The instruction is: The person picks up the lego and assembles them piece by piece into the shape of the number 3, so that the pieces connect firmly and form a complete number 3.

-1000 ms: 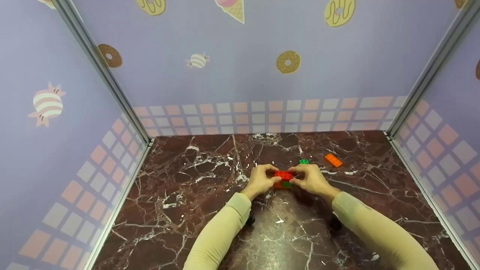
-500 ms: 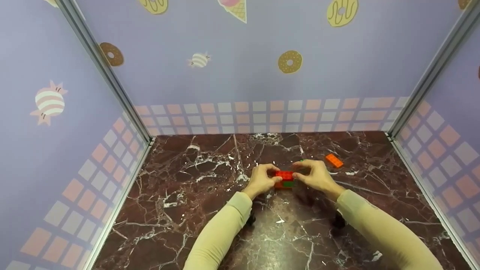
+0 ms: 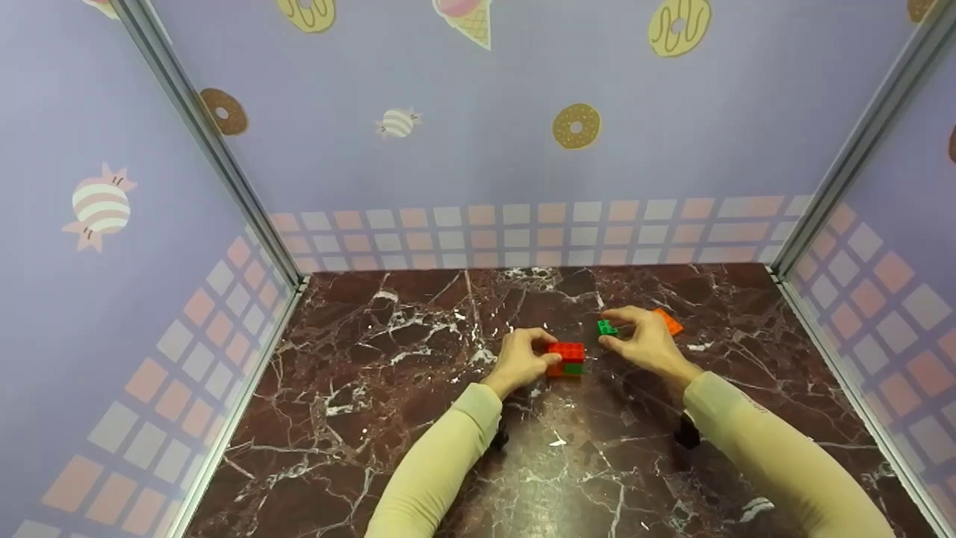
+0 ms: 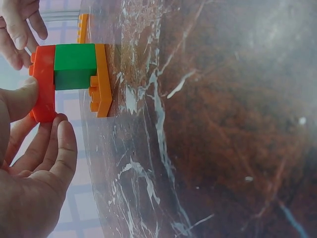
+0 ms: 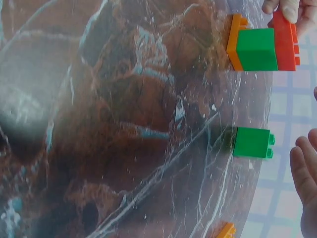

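Observation:
My left hand (image 3: 520,361) pinches the left end of a red building brick (image 3: 566,350), thumb in front and fingers behind. That red brick lies on top of a green brick (image 4: 75,64), which sits on one end of a flat orange brick (image 4: 103,84) resting on the tabletop. In the left wrist view the red brick overhangs the orange one's other end with a gap between. My right hand (image 3: 644,340) holds nothing; its thumb and fingers are spread beside a loose green brick (image 5: 251,143) standing studs up, right of the stack.
A loose orange brick (image 3: 670,321) lies partly hidden behind my right hand. The tabletop (image 3: 418,418) is dark red marble with white veins. Lilac patterned panels (image 3: 478,149) close off the back and both sides.
My right hand has let go of the red brick's right end and moved right to the loose green brick. My left hand keeps its grip on the red brick.

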Available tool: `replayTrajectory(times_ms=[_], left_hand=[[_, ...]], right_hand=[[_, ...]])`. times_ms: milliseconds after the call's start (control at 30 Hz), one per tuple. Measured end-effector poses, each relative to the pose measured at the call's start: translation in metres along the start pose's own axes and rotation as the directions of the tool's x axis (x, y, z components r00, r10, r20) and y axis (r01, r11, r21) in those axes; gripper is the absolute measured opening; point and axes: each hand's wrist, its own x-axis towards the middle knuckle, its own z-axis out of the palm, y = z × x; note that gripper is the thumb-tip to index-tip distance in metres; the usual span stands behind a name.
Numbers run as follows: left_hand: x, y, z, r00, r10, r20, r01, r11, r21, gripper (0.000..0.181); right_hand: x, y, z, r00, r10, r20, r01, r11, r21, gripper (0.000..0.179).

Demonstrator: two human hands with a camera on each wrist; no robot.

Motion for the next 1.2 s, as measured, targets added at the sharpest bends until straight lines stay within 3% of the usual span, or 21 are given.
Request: replayTrajectory(times_ms=[433, 933, 1200], left_hand=[[-0.001, 0.002, 0.001, 1.0, -0.009, -0.006, 0.009, 0.999, 0.033, 0.022], [-0.001, 0.002, -0.001, 1.0, -0.012, -0.006, 0.012, 0.999, 0.031, 0.022], [-0.001, 0.002, -0.001, 1.0, -0.017, -0.011, 0.017, 1.0, 0.024, 0.022]], right_hand=[[0.002, 0.019, 0.001, 0.999, 0.038, -0.015, -0.04, 0.986, -0.165, 0.064], [0.007, 0.033, 0.005, 0.986, 0.164, 0.017, -0.158, 0.969, -0.191, 0.072], [0.012, 0.039, 0.008, 0.984, 0.175, 0.029, -0.167, 0.966, -0.196, 0.069]])
